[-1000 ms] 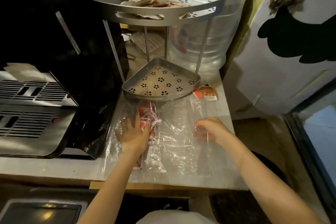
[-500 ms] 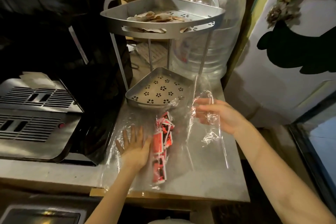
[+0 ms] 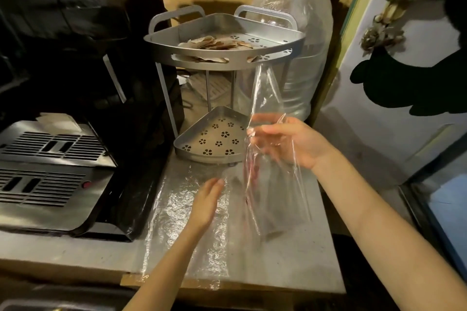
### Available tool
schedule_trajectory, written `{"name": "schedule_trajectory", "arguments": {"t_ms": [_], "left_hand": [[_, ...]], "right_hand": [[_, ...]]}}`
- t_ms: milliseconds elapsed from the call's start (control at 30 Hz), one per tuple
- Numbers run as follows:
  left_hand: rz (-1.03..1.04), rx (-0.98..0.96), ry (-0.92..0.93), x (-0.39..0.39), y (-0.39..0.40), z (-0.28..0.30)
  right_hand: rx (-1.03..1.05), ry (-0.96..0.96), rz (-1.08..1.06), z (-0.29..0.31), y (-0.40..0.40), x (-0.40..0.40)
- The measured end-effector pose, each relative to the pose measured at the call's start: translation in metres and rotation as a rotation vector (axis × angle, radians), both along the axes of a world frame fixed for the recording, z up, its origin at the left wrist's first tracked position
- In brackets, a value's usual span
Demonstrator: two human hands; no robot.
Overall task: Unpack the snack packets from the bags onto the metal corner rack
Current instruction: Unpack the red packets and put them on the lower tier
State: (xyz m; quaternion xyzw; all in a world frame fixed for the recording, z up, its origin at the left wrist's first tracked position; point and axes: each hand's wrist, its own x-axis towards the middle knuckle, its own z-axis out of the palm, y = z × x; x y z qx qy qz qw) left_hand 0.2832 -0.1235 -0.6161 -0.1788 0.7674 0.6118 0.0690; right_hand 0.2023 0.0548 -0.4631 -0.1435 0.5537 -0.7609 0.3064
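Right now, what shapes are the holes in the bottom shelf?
Little flower shapes, in the bottom shelf, head view.

The counter [image 3: 290,267] is a pale, speckled slab, kinda worn at the front edge. A crinkly clear plastic sheet [image 3: 182,212] lies flat across its middle. The metal corner rack [image 3: 214,139] stands at the back, its bottom tray sitting just above the surface. To the left sits a black and steel appliance [image 3: 50,174], and a big clear water jug [image 3: 303,63] stands behind the rack.

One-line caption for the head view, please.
Right hand lifts a clear bag before the metal corner rack; left hand open below.
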Motion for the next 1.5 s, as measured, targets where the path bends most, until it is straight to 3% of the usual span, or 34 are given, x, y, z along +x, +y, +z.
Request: {"name": "schedule_trajectory", "arguments": {"t_ms": [67,100,167,233,433,600,733,900,1000,1100,1167,1333,1433,1500], "left_hand": [[-0.009,0.536,-0.098,-0.003,0.009,0.011],[-0.005,0.669,-0.117,-0.004,0.008,0.015],[-0.019,0.811,-0.093,-0.005,0.003,0.020],[0.039,0.813,-0.105,-0.003,-0.006,0.021],[0.156,0.612,-0.171,0.001,-0.039,0.009],[0.186,0.199,-0.118,0.006,-0.038,0.000],[0.186,-0.123,-0.075,0.007,-0.025,-0.006],[0.195,-0.315,0.010,0.005,-0.023,-0.025],[0.193,-0.537,-0.005,0.005,-0.020,-0.034],[0.184,-0.766,0.113,0.004,-0.012,-0.029],[0.154,-0.837,0.228,0.000,-0.007,-0.027],[-0.164,-0.937,0.454,-0.013,0.027,-0.022],[-0.436,-1.006,0.379,-0.026,0.050,-0.025],[-0.503,-1.019,0.324,-0.034,0.060,-0.029]], "right_hand": [[-0.073,-0.006,0.005,0.007,-0.001,0.001],[-0.102,-0.018,0.001,0.007,0.001,0.001],[-0.113,-0.048,-0.036,0.001,0.008,-0.001],[-0.069,-0.082,-0.091,-0.013,0.021,-0.002],[0.254,-0.181,-0.179,-0.081,0.064,0.005],[0.409,-0.288,-0.177,-0.130,0.071,0.020],[0.547,-0.239,-0.268,-0.150,0.064,0.027],[0.794,0.080,-0.438,-0.165,0.057,0.038],[0.907,0.269,-0.474,-0.164,0.052,0.042],[1.239,0.537,-0.406,-0.165,0.052,0.037],[1.336,0.641,-0.308,-0.162,0.050,0.033],[1.374,0.810,-0.101,-0.153,0.036,0.017],[1.381,0.837,-0.078,-0.153,0.024,0.002],[1.442,0.852,-0.063,-0.154,0.018,-0.008]]}}
